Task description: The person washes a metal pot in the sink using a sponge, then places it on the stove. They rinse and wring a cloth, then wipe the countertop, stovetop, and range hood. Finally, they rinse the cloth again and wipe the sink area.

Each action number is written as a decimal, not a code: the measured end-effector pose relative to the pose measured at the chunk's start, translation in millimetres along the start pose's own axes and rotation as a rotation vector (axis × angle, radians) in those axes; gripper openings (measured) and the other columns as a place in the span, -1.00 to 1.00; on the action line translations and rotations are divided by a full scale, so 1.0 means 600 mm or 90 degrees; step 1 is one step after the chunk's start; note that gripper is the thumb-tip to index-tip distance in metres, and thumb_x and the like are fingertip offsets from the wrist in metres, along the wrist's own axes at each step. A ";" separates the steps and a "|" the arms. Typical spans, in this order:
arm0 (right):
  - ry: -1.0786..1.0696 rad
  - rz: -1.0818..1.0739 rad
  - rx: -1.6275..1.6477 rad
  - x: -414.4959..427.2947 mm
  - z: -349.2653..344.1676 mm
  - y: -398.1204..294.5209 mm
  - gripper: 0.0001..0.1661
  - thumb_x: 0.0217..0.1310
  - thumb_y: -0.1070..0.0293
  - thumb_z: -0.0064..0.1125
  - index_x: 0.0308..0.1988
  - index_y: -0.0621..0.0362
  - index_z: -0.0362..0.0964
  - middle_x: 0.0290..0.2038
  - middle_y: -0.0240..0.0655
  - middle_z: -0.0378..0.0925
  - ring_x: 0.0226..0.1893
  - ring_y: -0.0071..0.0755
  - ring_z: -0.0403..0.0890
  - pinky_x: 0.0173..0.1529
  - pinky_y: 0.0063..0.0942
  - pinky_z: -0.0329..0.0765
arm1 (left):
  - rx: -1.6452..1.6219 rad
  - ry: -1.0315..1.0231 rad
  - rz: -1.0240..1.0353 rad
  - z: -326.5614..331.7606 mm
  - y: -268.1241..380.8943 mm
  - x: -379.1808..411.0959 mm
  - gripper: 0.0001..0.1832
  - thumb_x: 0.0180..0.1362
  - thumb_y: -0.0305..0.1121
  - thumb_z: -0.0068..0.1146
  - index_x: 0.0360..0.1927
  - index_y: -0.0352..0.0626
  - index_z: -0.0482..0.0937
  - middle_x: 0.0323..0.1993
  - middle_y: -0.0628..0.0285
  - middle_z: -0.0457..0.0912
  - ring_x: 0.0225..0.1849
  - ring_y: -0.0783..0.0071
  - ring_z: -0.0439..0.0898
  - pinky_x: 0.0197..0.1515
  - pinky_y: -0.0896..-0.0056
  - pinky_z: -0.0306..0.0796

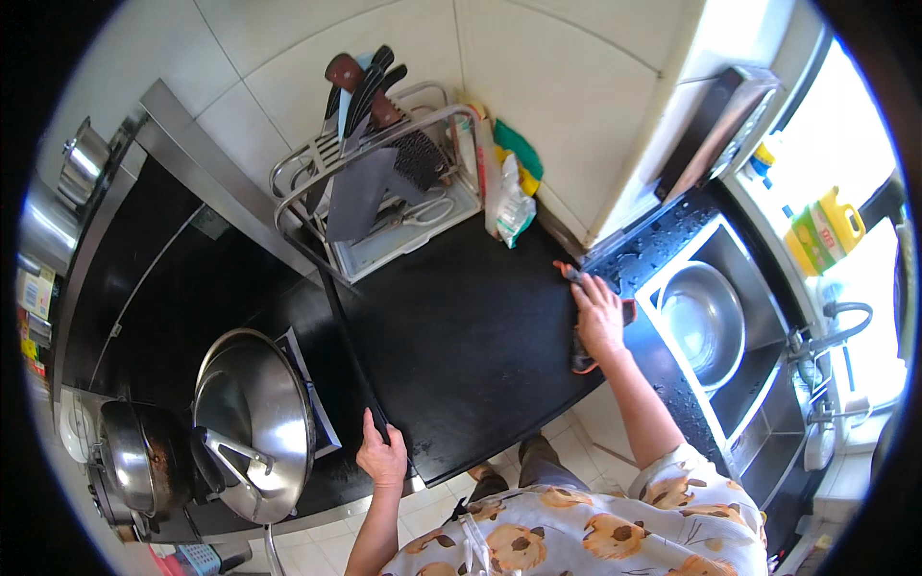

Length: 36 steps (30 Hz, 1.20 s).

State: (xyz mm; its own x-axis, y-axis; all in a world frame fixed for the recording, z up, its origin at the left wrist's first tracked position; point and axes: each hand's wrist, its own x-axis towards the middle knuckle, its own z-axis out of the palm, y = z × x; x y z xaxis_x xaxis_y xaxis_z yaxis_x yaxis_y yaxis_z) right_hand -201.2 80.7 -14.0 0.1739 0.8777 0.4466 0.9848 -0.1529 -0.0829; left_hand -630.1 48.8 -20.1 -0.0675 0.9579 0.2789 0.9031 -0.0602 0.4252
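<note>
My right hand presses down on a dark cloth with reddish edges, on the right side of the black countertop. Bits of the cloth stick out past my fingertips and on both sides of the hand. On the left, my left hand rests at the near end of a narrow raised black edge that divides the countertop from the stove side. Its index finger and thumb lie on either side of that edge, the other fingers are curled under, and whether they grip it is hidden.
A metal rack holds knives, cutting boards and scissors. Plastic bags lean beside it. Left stand a steel wok and a pot. On the right, a steel basin sits in the sink, and water drops dot the counter.
</note>
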 end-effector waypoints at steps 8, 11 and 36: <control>-0.126 0.234 -0.024 0.001 -0.134 0.059 -0.75 -0.03 0.55 0.02 -0.26 0.11 0.46 -0.20 -0.11 0.45 -0.11 -0.02 0.46 -0.03 -0.18 0.45 | 0.030 0.040 0.014 -0.004 0.001 0.003 -0.46 0.00 -0.22 0.11 0.11 -0.11 0.43 -0.65 0.04 0.56 -0.57 0.01 0.57 -0.45 0.05 0.43; -0.183 0.039 -0.028 0.010 -0.124 -0.076 -0.83 -0.04 0.44 0.09 -0.32 0.09 0.45 -0.33 -0.26 0.45 -0.24 -0.22 0.44 -0.24 -0.30 0.49 | 0.022 0.023 0.006 0.008 0.005 0.005 -0.48 0.02 -0.19 0.12 0.10 -0.09 0.44 -0.64 0.03 0.57 -0.56 -0.01 0.57 -0.46 0.04 0.43; -0.117 0.515 -0.332 -0.740 -0.374 0.269 -0.44 -0.02 0.55 -0.04 0.08 0.11 0.35 0.19 -0.21 0.31 0.18 -0.09 0.32 0.19 -0.17 0.31 | -0.368 -0.247 0.323 0.059 0.230 -0.035 -0.53 0.14 -0.50 0.05 0.17 -0.26 0.36 -0.65 0.29 0.44 -0.64 0.50 0.41 -0.47 0.44 0.37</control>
State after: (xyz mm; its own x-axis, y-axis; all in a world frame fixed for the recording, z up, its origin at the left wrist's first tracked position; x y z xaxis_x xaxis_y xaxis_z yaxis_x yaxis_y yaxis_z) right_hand -118.1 -435.5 -25.5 0.8377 0.4695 0.2791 0.4546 -0.8826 0.1203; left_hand -489.3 30.1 2.3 0.5306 0.7985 0.2844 0.4206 -0.5394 0.7295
